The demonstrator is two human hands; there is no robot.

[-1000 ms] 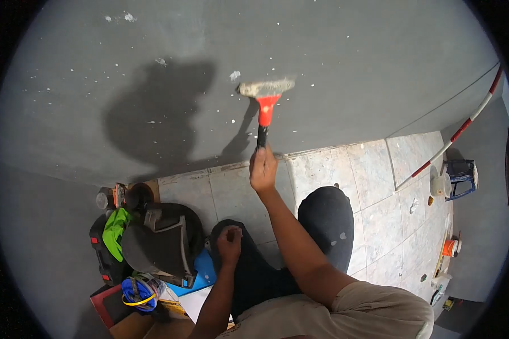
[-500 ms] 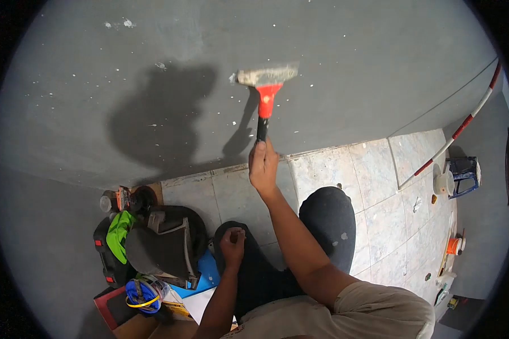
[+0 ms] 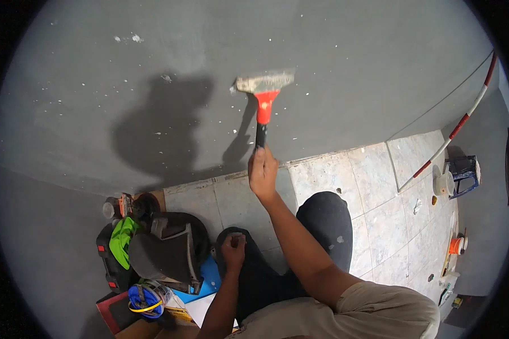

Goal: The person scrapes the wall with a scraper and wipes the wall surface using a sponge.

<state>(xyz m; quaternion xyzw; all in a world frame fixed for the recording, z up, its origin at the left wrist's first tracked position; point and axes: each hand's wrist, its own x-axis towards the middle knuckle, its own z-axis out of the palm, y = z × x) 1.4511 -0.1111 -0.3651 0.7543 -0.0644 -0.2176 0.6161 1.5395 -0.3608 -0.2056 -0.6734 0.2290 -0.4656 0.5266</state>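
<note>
Scraper [image 3: 264, 107] moved up wall [image 3: 356, 73], in right hand [image 3: 263, 174], left hand [image 3: 233, 250] well apart

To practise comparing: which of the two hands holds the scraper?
The right hand, stretched toward the wall, grips the scraper by its black handle. The left hand, farther from the wall, shows no tool.

Walls [image 3: 350, 85] are gry; flr [image 3: 381, 231] is pale tile.
</note>
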